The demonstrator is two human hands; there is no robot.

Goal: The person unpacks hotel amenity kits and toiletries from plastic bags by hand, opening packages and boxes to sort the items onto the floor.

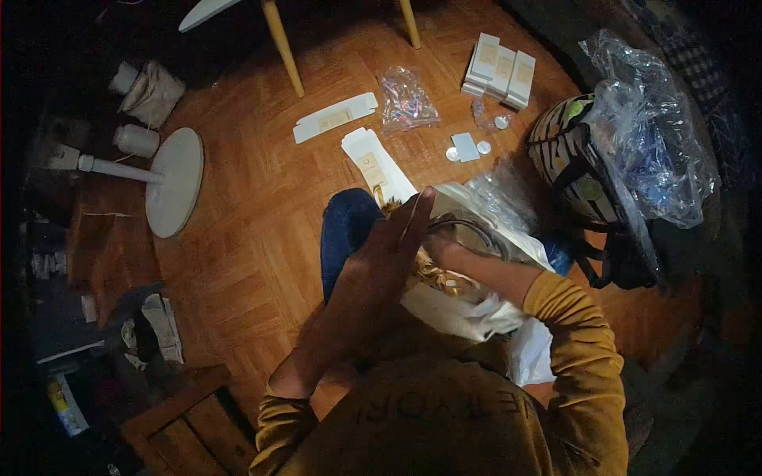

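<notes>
My left hand (397, 238) is over my lap with its fingers stretched out straight and side by side. Shiny gold-brown pieces (389, 206) peek out past its far edge; whether the hand touches them is hidden. My right hand (448, 255) reaches into a white plastic bag (476, 321), beside a round, clear-looking rim (476, 226). More gold-brown, tinsel-like pieces (432, 275) lie in the bag close to that hand. The right fingers are out of sight. Just beyond the left hand, a flat white carton (373, 159) rests on the floor.
On the wooden floor are another flat carton (335, 119), a clear bag of small colourful pieces (409, 99), stacked white boxes (500, 71) and a pale blue card (466, 147). A striped bag (575, 159) with clear plastic stands right; a round white stand base (176, 182) lies left.
</notes>
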